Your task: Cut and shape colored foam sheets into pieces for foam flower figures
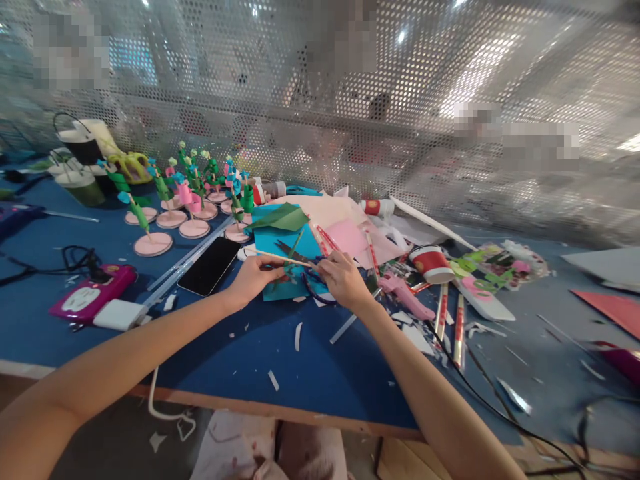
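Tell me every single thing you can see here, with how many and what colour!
Thin stick: 1, pale, middle
Scissors: 1 pair, blue-handled, by the stick
Table: 1, blue, foreground
Paper sheets: several, blue, green, pink and red, middle to right
Phone: 1, black, left of centre
Clear rods: several, colourless, beside the phone
Power strip: 1, magenta and white, left
Charger: 1, white, at the power strip
Paper flowers: many, green, blue and pink, back left
Paper cups: at least two, red and white, right of centre
Glue gun: 1, pink, right of centre
Scraps: many, mostly white, scattered
Perforated screen: 1, grey, behind the table
Left hand: 1, bare, on the stick
Right hand: 1, bare, on the stick
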Demonstrator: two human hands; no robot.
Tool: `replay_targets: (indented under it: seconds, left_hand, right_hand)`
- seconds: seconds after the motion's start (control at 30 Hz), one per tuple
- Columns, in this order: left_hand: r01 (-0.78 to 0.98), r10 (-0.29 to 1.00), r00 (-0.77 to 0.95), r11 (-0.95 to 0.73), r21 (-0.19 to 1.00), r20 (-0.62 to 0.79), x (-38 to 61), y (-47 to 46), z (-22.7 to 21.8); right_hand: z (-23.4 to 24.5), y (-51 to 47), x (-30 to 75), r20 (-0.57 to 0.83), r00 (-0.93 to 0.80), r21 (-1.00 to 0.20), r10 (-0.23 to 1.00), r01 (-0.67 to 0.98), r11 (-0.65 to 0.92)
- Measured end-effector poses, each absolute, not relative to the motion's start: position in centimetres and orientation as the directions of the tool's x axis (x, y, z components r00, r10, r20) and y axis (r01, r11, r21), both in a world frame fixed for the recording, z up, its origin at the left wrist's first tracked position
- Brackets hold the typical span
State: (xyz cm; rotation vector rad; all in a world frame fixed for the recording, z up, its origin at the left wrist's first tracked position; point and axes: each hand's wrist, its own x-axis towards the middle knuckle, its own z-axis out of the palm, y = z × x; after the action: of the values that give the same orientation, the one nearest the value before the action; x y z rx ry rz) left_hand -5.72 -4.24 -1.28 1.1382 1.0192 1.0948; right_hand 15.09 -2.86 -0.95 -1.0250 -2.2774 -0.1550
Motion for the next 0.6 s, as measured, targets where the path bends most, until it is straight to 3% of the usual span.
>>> replay_targets:
  seconds: [0.17,0.4,0.5,0.6]
  left_hand:
    - [-0.103,0.980,0.197,0.055,0.993,-0.034,-5.7,-4.4,-1.3]
    - [0.006,0.982,0.186,0.016,1.000,-0.016,-5.8,-4.5,-1.2]
    - [0.058,0.986,0.165,-0.027,0.998,0.017,-5.8,-4.6,-1.1]
    - [0.095,0.985,0.165,-0.074,0.993,0.058,-5.7,-4.7,-1.2]
  right_hand:
    - [-1.5,-2.4,15.2,0.578,-0.472,-0.095,0.666,0.771,0.630]
    - [-2.1,-1.7,16.1,0.653,-0.042,-0.315,0.757,0.893,0.321]
    - [-2.3,-1.9,15.8,0.708,0.077,-0.303,0.702,0.931,0.203]
    - [-1.7,-2.5,15.1,0.753,0.089,-0.296,0.652,0.931,0.214]
